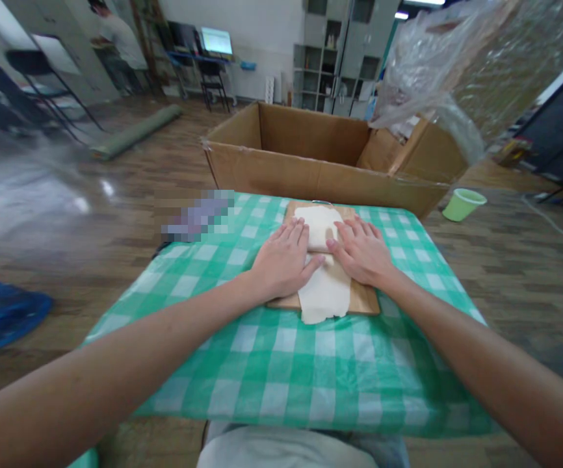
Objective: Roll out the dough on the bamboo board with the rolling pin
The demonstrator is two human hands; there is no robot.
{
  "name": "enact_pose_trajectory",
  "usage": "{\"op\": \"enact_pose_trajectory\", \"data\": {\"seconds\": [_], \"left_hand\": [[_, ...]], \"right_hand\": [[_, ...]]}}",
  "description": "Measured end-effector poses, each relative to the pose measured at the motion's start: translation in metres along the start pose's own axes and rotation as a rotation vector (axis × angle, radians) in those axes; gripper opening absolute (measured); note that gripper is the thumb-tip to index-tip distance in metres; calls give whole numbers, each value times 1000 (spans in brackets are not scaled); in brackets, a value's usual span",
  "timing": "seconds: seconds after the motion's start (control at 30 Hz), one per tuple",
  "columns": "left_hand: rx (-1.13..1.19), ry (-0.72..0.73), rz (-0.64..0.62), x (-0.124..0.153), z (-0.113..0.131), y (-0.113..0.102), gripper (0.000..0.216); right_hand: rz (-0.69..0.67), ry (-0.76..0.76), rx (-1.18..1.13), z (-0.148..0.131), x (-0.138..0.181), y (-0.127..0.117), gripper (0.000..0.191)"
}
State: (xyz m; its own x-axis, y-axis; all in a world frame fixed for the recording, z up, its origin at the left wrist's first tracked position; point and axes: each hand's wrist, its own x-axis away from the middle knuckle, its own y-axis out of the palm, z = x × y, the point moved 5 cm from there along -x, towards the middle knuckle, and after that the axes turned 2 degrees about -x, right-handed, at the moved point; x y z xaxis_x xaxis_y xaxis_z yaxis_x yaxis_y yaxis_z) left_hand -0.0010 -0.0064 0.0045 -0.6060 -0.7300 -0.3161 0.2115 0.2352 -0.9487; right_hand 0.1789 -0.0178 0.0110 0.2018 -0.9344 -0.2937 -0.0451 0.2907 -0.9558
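Observation:
A flat sheet of pale white dough (324,296) lies on a wooden board (364,300) on a table covered with a green and white checked cloth (281,364). The far end of the dough is folded over into a thicker part (321,224). My left hand (284,260) rests flat on the left side of the dough, fingers stretched out and together. My right hand (363,250) lies flat on the right side, fingers stretched toward the fold. Both hands press on the dough and hold nothing.
A large open cardboard box (325,162) stands just beyond the table. A light green cup (463,203) sits on the wooden floor to the right. Clear plastic film (457,65) hangs at the upper right. A rolled mat (135,130), chairs and a person stand far left.

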Motion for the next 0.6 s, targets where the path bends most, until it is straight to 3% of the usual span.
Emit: {"op": "enact_pose_trajectory", "data": {"seconds": [0.27, 0.47, 0.6], "left_hand": [[71, -73, -92, -58, -32, 19, 76], [85, -129, -58, -105, -61, 39, 82], [84, -142, -82, -121, -70, 44, 83]], "right_hand": [[62, 42, 20, 20, -55, 16, 74], [80, 32, -11, 28, -85, 26, 67], [15, 58, -27, 33, -98, 30, 73]]}}
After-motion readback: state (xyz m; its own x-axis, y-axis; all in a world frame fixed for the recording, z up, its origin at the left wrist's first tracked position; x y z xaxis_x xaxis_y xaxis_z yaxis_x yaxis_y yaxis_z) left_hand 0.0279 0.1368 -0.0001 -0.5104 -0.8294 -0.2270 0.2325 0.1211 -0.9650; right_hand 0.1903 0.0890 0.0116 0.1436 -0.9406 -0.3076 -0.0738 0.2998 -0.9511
